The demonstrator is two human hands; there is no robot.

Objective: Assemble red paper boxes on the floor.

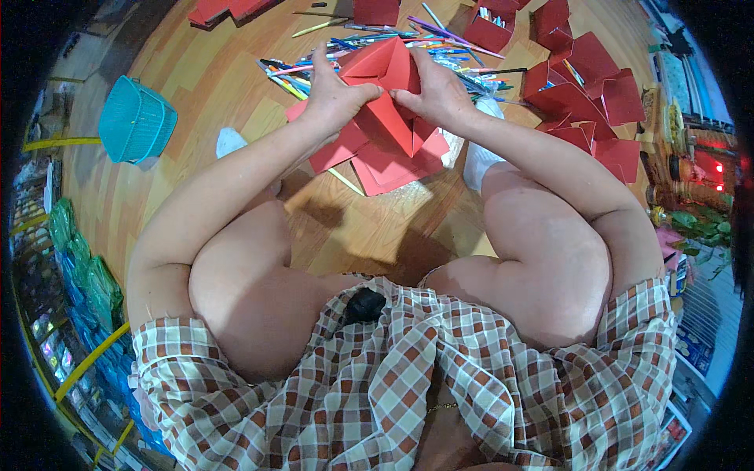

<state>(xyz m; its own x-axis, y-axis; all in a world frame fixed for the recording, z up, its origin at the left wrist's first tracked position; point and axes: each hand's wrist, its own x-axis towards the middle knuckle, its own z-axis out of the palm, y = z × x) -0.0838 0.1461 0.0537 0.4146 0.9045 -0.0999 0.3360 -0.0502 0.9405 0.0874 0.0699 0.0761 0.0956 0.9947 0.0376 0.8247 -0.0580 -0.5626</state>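
Between my two hands is a red folded card box, raised over the floor, its flaps partly folded and standing at angles. My left hand grips its left side, with the thumb pressed on the card. On the other side my right hand pinches the box, its thumb close to the left thumb. Flat red card pieces lie below on the floor. Behind the box spreads a loose heap of pens and pencils in many colours, partly hidden by my hands.
Several red card boxes stand at the right, some with pens inside. More red card lies at the far left. A turquoise plastic basket sits on the wooden floor to the left. Shelving with yellow bars lines the left edge.
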